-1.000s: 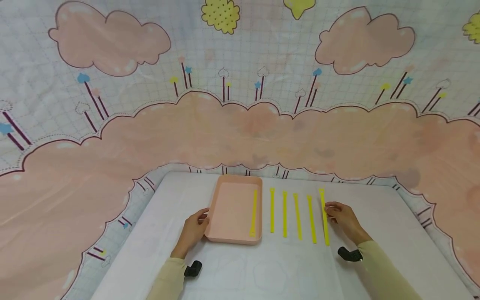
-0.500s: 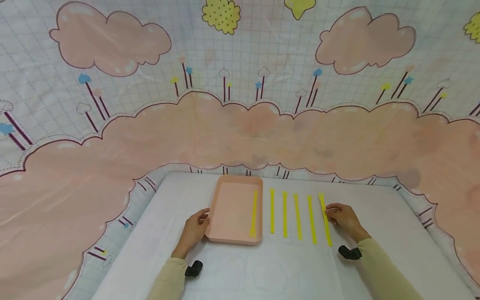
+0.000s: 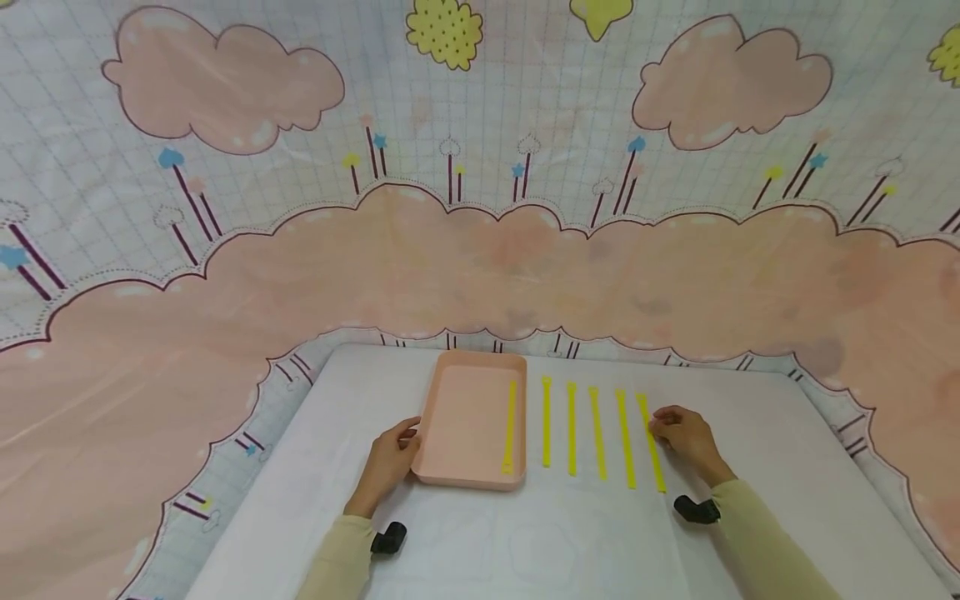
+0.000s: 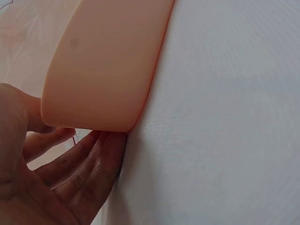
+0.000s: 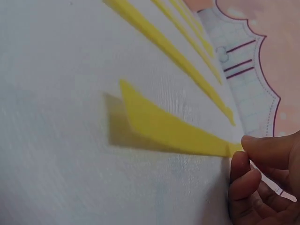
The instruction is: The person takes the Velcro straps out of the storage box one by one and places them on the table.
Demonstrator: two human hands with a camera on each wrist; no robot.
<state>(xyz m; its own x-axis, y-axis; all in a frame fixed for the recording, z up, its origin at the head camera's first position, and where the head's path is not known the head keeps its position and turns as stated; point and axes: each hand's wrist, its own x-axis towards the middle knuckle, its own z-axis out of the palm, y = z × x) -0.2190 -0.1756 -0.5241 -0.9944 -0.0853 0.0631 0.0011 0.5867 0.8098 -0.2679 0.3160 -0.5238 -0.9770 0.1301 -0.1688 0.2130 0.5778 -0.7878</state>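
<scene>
At the left edge of a shallow pink tray (image 3: pixel 465 425), my left hand (image 3: pixel 384 467) holds the side wall. In the left wrist view the thumb passes behind the tray rim (image 4: pixel 89 84) and the other fingers (image 4: pixel 89 159) lie against its outside. A flat yellow strip (image 3: pixel 651 442), rightmost in a row, is pinched between thumb and fingertips of my right hand (image 3: pixel 686 437). The right wrist view shows this strip (image 5: pixel 173 131) with its near end raised off the table above a shadow. Another yellow strip (image 3: pixel 510 429) lies inside the tray along its right side.
Several more yellow strips, such as the one nearest the tray (image 3: pixel 546 425), lie side by side on the white table (image 3: pixel 570 542). Behind the table hangs a cloth (image 3: pixel 480 267) printed with clouds. Each wrist bears a black camera mount (image 3: pixel 388 537).
The strip in my right hand has come slightly toward me. It slants more, its near end shifted right. The left hand and tray have stayed in place.
</scene>
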